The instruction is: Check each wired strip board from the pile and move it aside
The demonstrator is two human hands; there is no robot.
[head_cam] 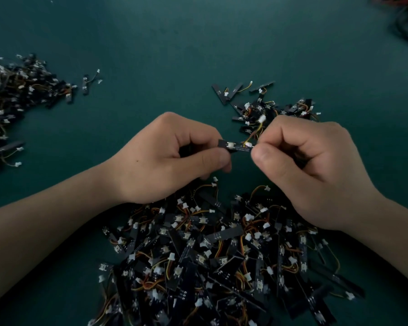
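Strip board (234, 146) up off tabletop (151, 55), between both hands, long axis running left-right, over far edge of main pile (222, 255). Big heap (14, 95) well off to far left. Left hand (170, 158) pinching board's left end, thumb and forefinger. Right hand (311, 165) pinching right end by wire. Small heap (269, 109) just beyond right hand, so right hand's closer if that's the aside spot, my guess.
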